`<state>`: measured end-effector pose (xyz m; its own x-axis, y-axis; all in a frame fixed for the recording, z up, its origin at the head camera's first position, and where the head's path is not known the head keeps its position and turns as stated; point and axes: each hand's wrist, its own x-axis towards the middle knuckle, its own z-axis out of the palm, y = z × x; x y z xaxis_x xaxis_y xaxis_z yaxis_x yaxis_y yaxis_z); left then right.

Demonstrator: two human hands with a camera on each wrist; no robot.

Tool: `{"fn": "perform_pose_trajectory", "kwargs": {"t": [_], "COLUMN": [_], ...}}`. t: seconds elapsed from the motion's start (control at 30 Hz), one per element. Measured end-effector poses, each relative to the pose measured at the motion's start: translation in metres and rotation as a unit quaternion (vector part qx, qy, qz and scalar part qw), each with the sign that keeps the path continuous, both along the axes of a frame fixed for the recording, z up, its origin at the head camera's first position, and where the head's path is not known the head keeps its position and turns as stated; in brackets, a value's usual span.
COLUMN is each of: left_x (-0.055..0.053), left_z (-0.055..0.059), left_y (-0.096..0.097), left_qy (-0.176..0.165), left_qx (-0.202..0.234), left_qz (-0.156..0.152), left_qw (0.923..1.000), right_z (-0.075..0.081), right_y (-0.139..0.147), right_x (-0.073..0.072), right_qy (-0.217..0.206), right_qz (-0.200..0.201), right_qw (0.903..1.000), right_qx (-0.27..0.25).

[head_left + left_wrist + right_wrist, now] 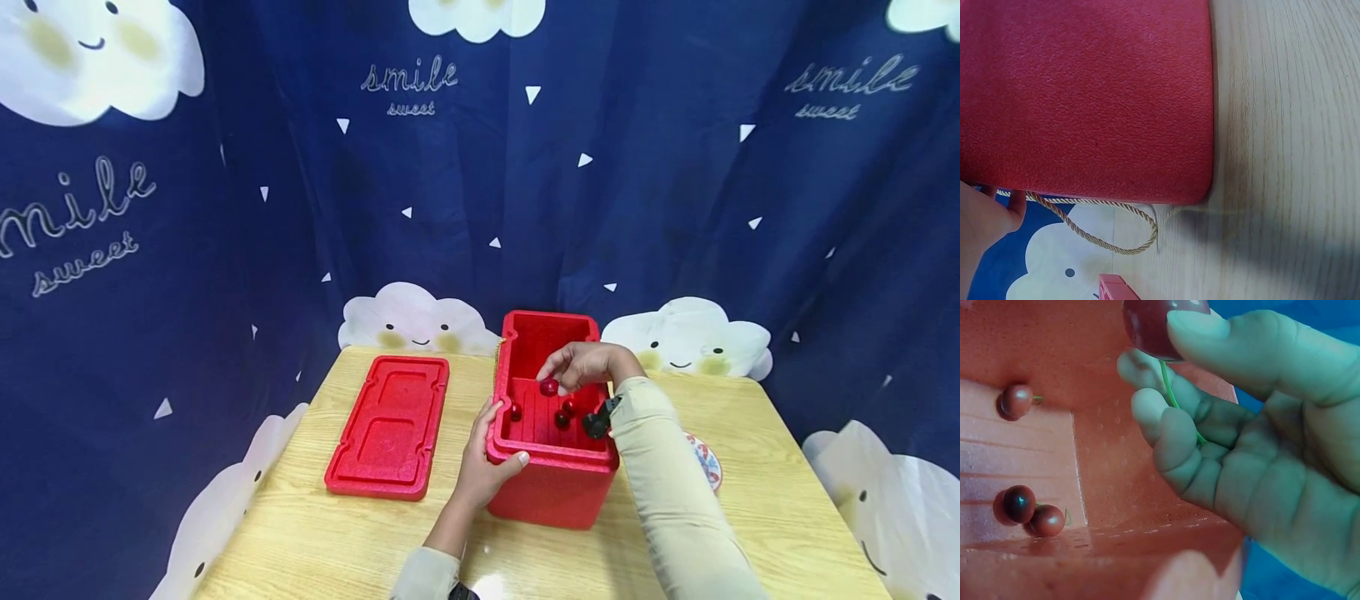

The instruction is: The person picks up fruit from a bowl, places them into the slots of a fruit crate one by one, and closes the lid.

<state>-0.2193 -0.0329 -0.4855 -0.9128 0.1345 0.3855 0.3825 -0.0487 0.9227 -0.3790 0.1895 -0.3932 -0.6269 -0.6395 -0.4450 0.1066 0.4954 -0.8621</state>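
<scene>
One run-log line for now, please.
left hand: holds red box; right hand: pinches cherry over it; inside: three more cherries; lid: off, on table

Curtained-off booth rather than an ordinary room, with navy cloud-print drapes [465,175] around a wood-grain table [300,537].

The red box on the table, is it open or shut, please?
The red box is open: its lid lies beside it, and cherries show inside.
</scene>
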Motion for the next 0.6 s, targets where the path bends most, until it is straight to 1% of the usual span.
{"fn": "perform_pose_trajectory", "kwargs": {"t": [0.13,0.23,0.4,0.5,0.6], "left_x": [0.000,0.000,0.001,0.001,0.001], "left_z": [0.001,0.001,0.001,0.001,0.001], "left_y": [0.000,0.001,0.002,0.003,0.005], "left_qy": [0.004,0.007,0.006,0.007,0.012], "left_qx": [-0.004,-0.008,-0.007,-0.009,-0.011], "left_qz": [0.008,0.014,0.020,0.028,0.034], "left_qw": [0.9999,0.9999,0.9998,0.9995,0.9993], "right_z": [0.002,0.007,0.018,0.023,0.025], "right_y": [0.000,0.001,0.006,0.009,0.013], "right_x": [0.001,0.005,0.017,0.024,0.031], "right_qy": [0.008,0.025,0.077,0.109,0.142], "right_qz": [-0.002,-0.006,-0.001,0.007,0.019], "right_qw": [1.0000,0.9996,0.9966,0.9937,0.9896], "right_qx": [0.001,0.011,0.028,0.023,0.013]}}
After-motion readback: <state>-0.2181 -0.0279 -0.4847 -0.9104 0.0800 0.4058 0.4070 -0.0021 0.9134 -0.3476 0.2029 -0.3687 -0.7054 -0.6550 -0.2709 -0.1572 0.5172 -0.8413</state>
